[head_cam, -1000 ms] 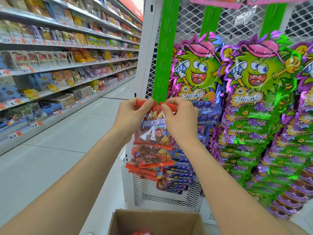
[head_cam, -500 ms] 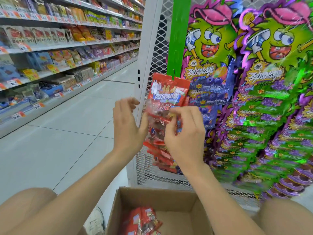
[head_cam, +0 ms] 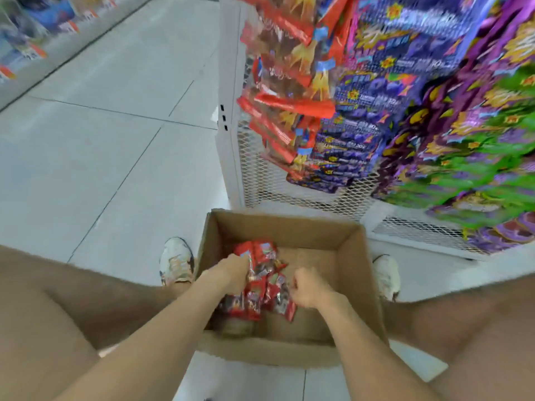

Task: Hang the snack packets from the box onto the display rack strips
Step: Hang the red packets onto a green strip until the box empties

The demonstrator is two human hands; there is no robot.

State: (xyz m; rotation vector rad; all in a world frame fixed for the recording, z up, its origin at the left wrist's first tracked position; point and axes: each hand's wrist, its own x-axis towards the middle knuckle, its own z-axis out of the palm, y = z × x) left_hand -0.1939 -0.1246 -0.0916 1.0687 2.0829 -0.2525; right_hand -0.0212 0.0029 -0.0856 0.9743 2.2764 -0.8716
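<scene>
An open cardboard box stands on the floor between my feet, with a pile of red snack packets in it. Both my hands are down inside the box. My left hand has its fingers curled into the pile and grips some packets. My right hand is curled at the pile's right edge; the blur hides whether it holds one. Above the box, red snack packets hang in a column on the left side of the white mesh display rack.
Purple packets and green-and-purple packets hang in columns to the right on the rack. My knees and white shoes flank the box. Stocked store shelves line the aisle at the far left, across a tiled floor.
My hands let go of the red packet hung on the strip and dropped into the box. The view tilted down from the rack to the box.
</scene>
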